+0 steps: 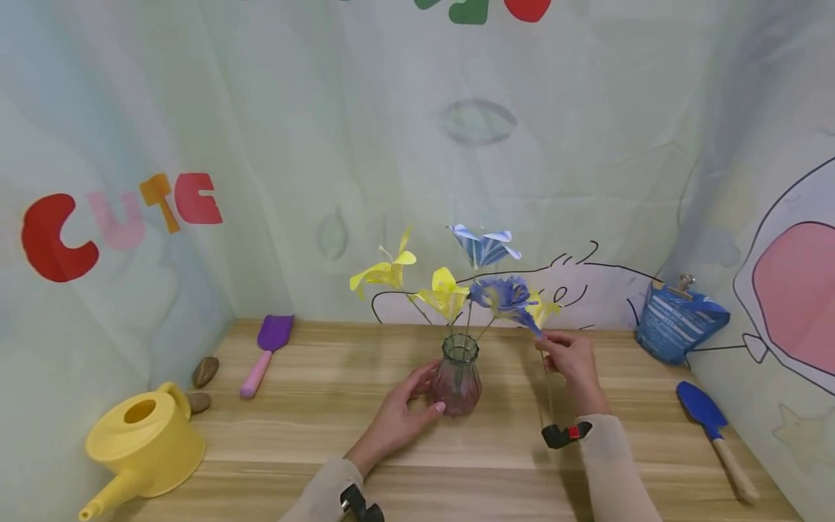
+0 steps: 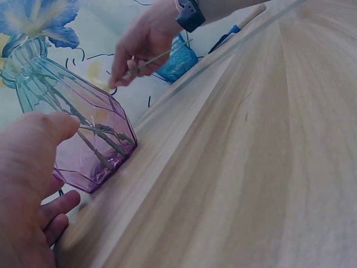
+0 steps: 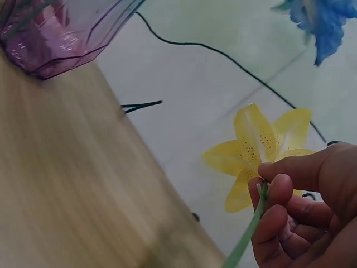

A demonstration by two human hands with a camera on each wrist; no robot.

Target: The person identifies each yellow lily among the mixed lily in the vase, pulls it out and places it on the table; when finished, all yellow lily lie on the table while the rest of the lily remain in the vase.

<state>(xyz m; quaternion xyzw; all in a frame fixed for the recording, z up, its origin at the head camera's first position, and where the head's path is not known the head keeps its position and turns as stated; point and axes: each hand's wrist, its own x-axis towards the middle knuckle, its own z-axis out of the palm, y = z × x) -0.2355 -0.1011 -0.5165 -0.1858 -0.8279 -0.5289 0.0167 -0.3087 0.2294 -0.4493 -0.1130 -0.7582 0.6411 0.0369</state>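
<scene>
The bench point(image 1: 496, 464) lies bare in front of me, between my two sleeves and out to the near edge, so a hand passes freely there. In the middle stands the glass vase point(image 1: 458, 377), its paper flowers point(image 1: 450, 286) fanning out above the mouth and crowding any approach from overhead. My left grip point(image 1: 404, 413) blocks the vase's left flank; my right grip point(image 1: 569, 359) with its yellow lily point(image 3: 259, 151) sits just right of the blooms. The curtain backdrop point(image 1: 417, 145) closes the rear. Well off left stand the yellow watering can point(image 1: 146, 435) and purple trowel point(image 1: 266, 351); off right, the blue trowel point(image 1: 707, 420) and blue bag point(image 1: 675, 326).
</scene>
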